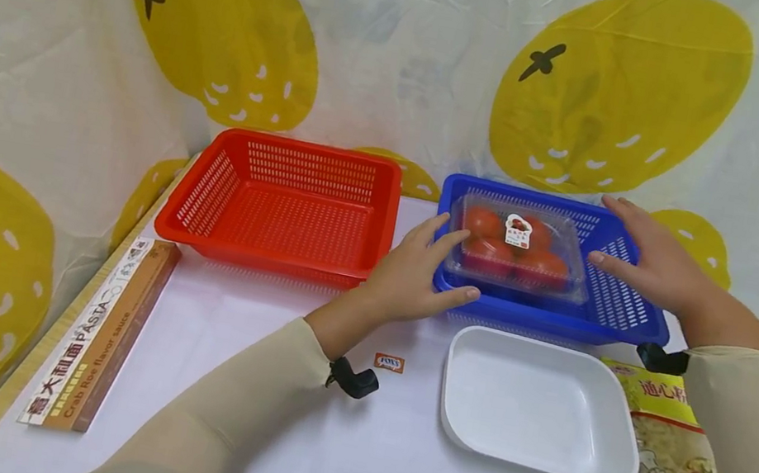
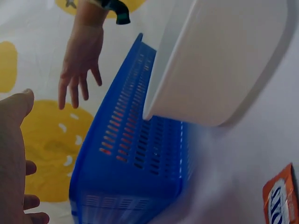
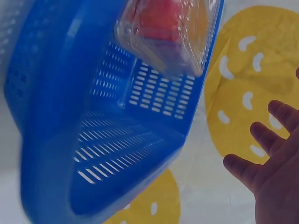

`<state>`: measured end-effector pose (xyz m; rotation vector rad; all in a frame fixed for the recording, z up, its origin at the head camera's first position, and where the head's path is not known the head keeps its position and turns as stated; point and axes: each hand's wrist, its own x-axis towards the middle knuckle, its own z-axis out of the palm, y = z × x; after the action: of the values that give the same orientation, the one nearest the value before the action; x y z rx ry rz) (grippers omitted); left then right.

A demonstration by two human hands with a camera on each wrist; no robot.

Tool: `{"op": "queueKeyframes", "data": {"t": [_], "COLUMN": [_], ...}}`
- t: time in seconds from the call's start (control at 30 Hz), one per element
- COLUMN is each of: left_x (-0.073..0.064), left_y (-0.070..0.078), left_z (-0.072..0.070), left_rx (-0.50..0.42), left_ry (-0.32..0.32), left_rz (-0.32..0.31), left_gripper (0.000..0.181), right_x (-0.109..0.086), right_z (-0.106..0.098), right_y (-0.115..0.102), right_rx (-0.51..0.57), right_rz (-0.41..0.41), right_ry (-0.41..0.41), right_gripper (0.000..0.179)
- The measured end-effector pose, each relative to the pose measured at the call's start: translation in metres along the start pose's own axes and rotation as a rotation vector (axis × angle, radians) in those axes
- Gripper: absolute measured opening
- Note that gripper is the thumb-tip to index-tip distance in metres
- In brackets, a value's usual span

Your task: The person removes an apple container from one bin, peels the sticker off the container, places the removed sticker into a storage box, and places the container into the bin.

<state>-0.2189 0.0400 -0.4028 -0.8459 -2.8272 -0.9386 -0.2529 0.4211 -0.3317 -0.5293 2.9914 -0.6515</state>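
A clear plastic box of tomatoes (image 1: pixel 517 247) with a white label sits in the left part of the blue basket (image 1: pixel 610 317). My left hand (image 1: pixel 414 272), fingers spread, is at the basket's left end, with fingertips close to the box in the head view. Over the basket's right side my right hand (image 1: pixel 657 262) hovers with thumb and fingers apart, holding nothing. In the right wrist view its fingers (image 3: pixel 243 170) show spread beside the basket, and one end of the tomato box (image 3: pixel 161 32) shows inside. From the left wrist, the basket wall (image 2: pixel 126 140) hides most of the tomatoes.
A red basket (image 1: pixel 291 222) stands at the back left. In front of the blue basket is a white tray (image 1: pixel 539 406), with a yellow pasta bag (image 1: pixel 682 454) to its right. A long pasta box (image 1: pixel 103 333) lies at left; a small orange packet (image 1: pixel 389 363) lies mid-table.
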Motion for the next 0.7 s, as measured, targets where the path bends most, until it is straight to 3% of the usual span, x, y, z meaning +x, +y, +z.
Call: {"op": "queueKeyframes", "data": {"t": [0.2,0.43,0.7], "left_x": [0.004,0.003,0.001], "left_y": [0.001,0.002,-0.007], "left_z": [0.015,0.029,0.043], "left_rx": [-0.096,-0.258,-0.338], "left_ry": [0.032,0.063,0.062], "left_rz": [-0.061,-0.179,-0.225], "left_gripper": [0.089,0.087,0.075], "right_x": [0.013,0.023,0.035], "right_z": [-0.002,-0.001,0.005], "right_y": [0.011,0.021,0.027], "right_rx": [0.019,0.064,0.115], "right_rz": [0.032,0.094,0.140], "right_ry": [-0.033,-0.065,-0.109], "right_gripper": [0.095,0.093,0.096]}}
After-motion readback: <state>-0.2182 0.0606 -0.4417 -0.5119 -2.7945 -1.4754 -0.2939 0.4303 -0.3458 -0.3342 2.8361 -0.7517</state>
